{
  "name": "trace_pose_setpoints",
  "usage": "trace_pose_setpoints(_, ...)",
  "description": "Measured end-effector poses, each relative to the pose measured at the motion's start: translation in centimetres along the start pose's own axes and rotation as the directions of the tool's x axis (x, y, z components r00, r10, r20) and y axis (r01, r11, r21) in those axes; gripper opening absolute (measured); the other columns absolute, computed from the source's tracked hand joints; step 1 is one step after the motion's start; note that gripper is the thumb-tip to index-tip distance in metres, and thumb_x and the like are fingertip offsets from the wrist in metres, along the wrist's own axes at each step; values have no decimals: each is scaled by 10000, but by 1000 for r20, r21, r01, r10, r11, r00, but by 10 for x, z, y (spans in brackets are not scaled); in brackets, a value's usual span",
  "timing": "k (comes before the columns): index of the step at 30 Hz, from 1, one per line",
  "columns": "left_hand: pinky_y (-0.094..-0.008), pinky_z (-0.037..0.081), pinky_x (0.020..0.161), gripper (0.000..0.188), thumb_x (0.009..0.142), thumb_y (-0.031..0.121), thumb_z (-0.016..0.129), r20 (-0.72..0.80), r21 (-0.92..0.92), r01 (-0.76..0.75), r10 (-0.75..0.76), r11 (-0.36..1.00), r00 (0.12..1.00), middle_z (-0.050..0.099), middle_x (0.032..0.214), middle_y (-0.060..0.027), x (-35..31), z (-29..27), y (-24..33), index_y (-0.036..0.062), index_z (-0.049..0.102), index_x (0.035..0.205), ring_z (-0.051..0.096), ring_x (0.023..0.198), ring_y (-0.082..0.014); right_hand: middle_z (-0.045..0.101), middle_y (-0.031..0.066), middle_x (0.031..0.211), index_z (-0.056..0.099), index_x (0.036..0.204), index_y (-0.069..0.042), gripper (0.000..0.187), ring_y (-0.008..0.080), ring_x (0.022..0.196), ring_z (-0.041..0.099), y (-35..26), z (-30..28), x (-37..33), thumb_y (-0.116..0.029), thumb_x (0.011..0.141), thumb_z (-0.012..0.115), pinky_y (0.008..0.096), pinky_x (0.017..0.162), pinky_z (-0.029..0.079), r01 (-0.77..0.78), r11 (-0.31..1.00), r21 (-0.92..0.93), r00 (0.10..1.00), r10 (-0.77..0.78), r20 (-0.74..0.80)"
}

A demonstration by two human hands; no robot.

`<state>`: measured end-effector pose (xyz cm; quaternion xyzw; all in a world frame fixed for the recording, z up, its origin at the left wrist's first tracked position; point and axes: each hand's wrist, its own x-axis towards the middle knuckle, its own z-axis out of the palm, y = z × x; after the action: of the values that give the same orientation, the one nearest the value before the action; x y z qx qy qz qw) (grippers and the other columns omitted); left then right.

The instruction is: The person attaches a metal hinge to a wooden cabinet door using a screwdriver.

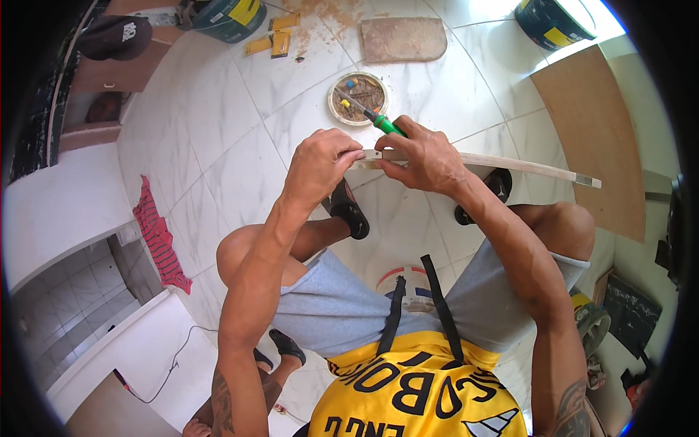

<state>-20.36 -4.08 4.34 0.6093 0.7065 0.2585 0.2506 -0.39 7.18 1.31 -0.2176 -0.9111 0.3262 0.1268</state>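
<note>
My right hand (426, 156) is closed around the green handle of a screwdriver (391, 127), whose shaft points up and left over a tub. Its thumb and fingers also grip a long, thin, pale strip (517, 163), which stretches to the right and ends in a metal-looking tip. My left hand (320, 164) pinches the strip's left end. Between both hands shows a short light piece (373, 154) with a small hole; whether it is part of the strip I cannot tell. Just beyond, a round tub (333, 115) holds many screws and small coloured bits.
Yellow packets (280, 42) and a flat board (404, 40) lie on the tiled floor ahead. Dark buckets (551, 29) stand far off. A wooden panel (601, 138) leans at right. Left are a striped red cloth (156, 240) and a cable (175, 358); another person's foot (289, 348) shows nearby.
</note>
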Motion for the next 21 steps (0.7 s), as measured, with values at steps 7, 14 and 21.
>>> trace_pose_setpoints(7,-365,537,758,91,823,39,735,-22,63,-140,142,988,990,733,898,-99,-1,4,2,28,750,912,670,812,-265,603,92,1037,680,1022,-162,247,305,893,686,1,0,0,-304,835,758,432,655,565,-3,1000,-8,1000,3,17)
trace_pose_setpoints(14,-356,550,750,122,826,39,742,-15,92,-171,173,981,985,732,902,-102,-2,4,0,27,751,947,678,832,-258,603,90,1049,681,1030,-161,254,301,906,686,1,1,0,-305,835,758,430,659,569,22,1000,-6,1000,-22,-5)
trace_pose_setpoints(21,-337,570,741,197,833,75,774,106,-33,-37,40,999,994,704,966,-103,0,-14,-10,9,744,1016,702,855,-222,601,81,1053,687,1024,-168,250,289,900,686,0,2,-1,-314,836,764,424,652,569,-4,1000,-19,1000,4,-10)
